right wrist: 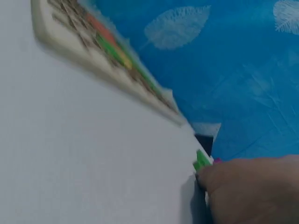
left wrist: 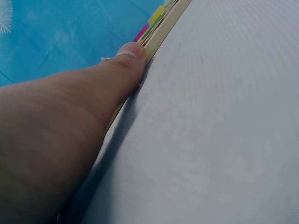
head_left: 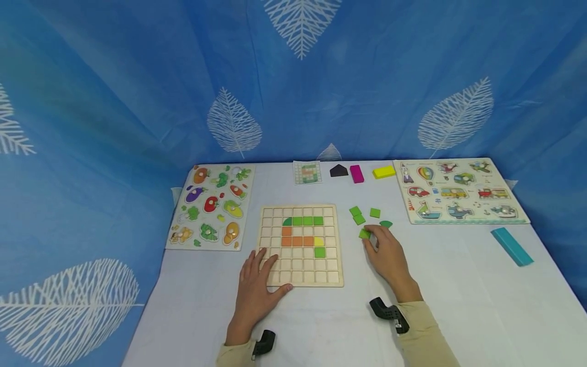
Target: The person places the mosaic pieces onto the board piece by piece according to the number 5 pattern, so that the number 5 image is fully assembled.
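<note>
Hands sit nearest on the pale cloth worktop (head_left: 458, 285) — the left hand (head_left: 257, 285) lies flat, fingers straight, on the near-left corner of the wooden grid board (head_left: 300, 244), and only the left wrist view shows its thumb pressed against the board's thin layered edge. The right hand (head_left: 387, 255) pinches a flat green square tile (head_left: 364, 234) just right of the board; beyond lie more loose green tiles (head_left: 362, 214).
</note>
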A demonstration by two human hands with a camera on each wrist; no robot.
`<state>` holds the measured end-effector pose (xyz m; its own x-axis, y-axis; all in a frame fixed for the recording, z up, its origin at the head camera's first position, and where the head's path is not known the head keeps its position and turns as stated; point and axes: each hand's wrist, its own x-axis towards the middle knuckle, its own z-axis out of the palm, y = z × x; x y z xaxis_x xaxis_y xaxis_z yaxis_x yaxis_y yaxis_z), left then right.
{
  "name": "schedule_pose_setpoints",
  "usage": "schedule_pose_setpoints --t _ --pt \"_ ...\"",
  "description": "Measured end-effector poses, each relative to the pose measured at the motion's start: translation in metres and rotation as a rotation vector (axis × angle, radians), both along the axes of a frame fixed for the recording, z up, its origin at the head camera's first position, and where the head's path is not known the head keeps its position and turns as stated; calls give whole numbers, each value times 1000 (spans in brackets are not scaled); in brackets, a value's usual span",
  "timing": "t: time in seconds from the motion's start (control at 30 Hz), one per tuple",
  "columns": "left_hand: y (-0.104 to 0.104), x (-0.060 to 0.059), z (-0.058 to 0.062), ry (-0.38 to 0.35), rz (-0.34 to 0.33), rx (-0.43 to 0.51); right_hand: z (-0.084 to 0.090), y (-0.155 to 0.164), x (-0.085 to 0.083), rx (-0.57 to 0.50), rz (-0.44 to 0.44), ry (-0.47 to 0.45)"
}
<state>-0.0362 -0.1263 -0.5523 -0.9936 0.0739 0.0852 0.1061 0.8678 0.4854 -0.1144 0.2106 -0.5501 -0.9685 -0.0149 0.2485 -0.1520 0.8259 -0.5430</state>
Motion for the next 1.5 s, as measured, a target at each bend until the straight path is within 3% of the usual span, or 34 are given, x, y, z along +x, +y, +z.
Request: schedule_pose_setpoints --t 0.23,0.5,0.63,0.83,0.97,1.5 --pt "0 -1 0 39 3 -10 0 1 1 -2 28 -40" --pt "0 0 -1 25 6 -11 -4 -4 7 -13 89 60" --pt "0 0 -2 27 4 -14 -5 -16 14 -25 209 116" --pt "-1 0 -3 52 5 -19 -6 -40 23 -9 461 238" --pt "-1 0 -2 38 3 -12 -8 -50 27 12 555 276" --pt "-1 -1 -2 5 2 13 -6 -62 28 66 603 282"
